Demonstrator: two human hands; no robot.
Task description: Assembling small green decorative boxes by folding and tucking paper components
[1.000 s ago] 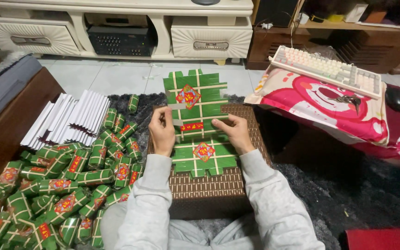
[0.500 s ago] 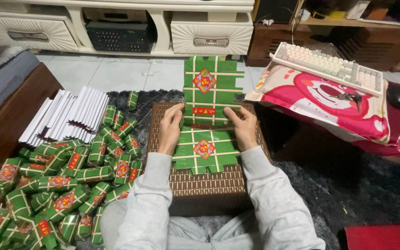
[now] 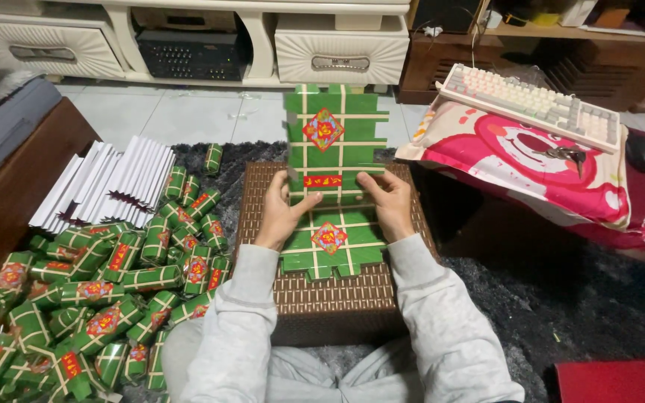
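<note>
A flat green cardboard sheet [image 3: 333,158] with pale stripes and red diamond labels lies on a brown woven stool [image 3: 330,298]. Its far half is bent upward. My left hand [image 3: 284,211] presses on the sheet's left side near the middle fold, fingers closed against it. My right hand [image 3: 388,200] holds the right side at the same fold. Both grey sleeves reach in from below.
A heap of folded green boxes [image 3: 91,298] lies on the dark rug at the left. White flat sheets [image 3: 106,185] are fanned out behind it. A pink cushion [image 3: 561,186] with a white keyboard [image 3: 531,101] sits at the right; a cabinet stands at the back.
The far half of the green sheet has been lifted from lying flat to standing upright. Both hands slid in along the fold line.
</note>
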